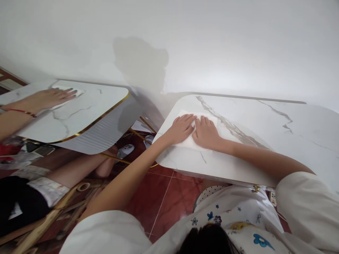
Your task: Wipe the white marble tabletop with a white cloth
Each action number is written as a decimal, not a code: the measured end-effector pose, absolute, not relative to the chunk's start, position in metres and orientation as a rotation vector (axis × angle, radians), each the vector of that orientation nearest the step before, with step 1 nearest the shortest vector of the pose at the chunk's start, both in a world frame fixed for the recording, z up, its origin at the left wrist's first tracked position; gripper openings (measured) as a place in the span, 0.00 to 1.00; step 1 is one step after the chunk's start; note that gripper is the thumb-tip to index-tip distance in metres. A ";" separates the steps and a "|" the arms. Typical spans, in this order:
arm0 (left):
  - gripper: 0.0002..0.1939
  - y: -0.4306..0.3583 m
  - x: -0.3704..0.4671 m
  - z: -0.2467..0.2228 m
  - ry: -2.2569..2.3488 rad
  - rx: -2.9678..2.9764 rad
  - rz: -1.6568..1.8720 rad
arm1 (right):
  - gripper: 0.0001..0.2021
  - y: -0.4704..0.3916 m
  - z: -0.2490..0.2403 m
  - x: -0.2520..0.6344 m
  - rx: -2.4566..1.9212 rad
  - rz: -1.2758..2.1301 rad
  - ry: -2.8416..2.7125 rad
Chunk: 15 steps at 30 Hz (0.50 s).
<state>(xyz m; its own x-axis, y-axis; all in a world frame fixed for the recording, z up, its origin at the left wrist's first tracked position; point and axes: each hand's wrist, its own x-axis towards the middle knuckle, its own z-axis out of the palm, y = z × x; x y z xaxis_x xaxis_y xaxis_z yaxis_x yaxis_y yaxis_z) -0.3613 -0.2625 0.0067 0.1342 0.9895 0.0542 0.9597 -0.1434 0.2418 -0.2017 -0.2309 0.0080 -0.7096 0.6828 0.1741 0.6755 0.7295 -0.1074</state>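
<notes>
My left hand (pixel 182 129) lies flat with its fingers stretched out on a thin white sheet, a tissue or cloth (pixel 189 143). Beside it, my right hand (pixel 207 134) also presses down flat on the same sheet, its fingertips close to those of the left. Under the sheet is a white marble-patterned tabletop (pixel 265 123) with grey-brown veins and a rounded left corner. Both palms hide much of the sheet, whose edges show around the fingers.
At left, another person's hand (pixel 57 97) rests on a white sheet on a second marble-patterned table (pixel 87 120) with gold trim. That person sits on a wooden chair (pixel 50 218). A white wall (pixel 225 46) stands behind both tables. Red floor tiles (pixel 159 197) show between them.
</notes>
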 end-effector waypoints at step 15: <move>0.33 -0.330 -0.352 0.010 2.030 2.191 0.249 | 0.30 -0.291 0.012 -0.183 -0.973 0.054 -2.842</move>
